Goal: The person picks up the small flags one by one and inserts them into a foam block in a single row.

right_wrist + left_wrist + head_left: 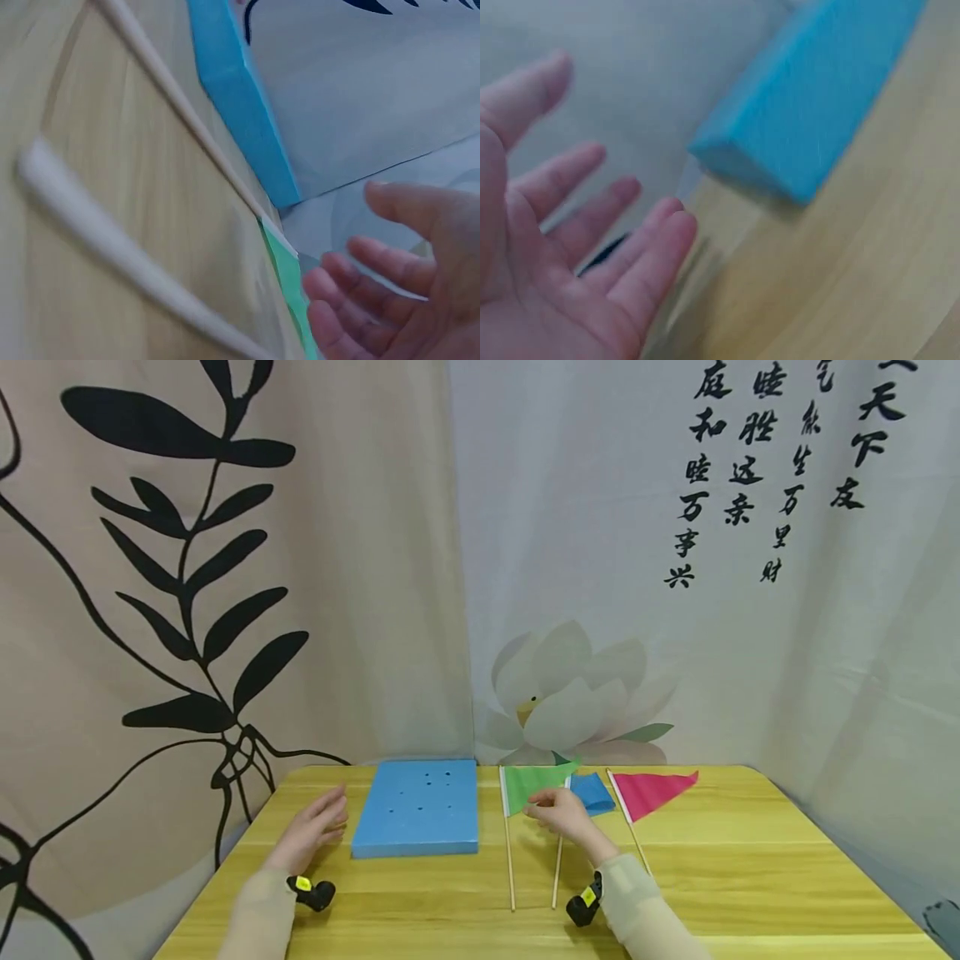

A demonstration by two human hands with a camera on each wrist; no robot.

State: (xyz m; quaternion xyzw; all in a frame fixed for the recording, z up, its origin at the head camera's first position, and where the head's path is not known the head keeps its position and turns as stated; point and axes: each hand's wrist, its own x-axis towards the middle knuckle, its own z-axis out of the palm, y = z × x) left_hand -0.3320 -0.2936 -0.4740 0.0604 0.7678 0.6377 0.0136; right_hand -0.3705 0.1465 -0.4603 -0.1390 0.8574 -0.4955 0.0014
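Observation:
My left hand (311, 831) hovers left of a blue block (431, 828) with several small dark holes in its top. In the left wrist view its fingers are spread, apart from the block (810, 97). My right hand (567, 817) hangs over a green triangular flag (517, 787) and a blue flag (592, 793), both on thin wooden sticks. It covers part of each flag. The right wrist view shows this hand (405, 277) with loosely bent fingers and nothing between them. A pink triangular flag (656, 793) lies just to its right.
The wooden table (750, 877) has rounded far corners. Behind it hangs a pale curtain (375, 568) printed with black leaves, a lotus and writing. Each wrist carries a small black camera, such as the left one (318, 895). The flag sticks point toward me.

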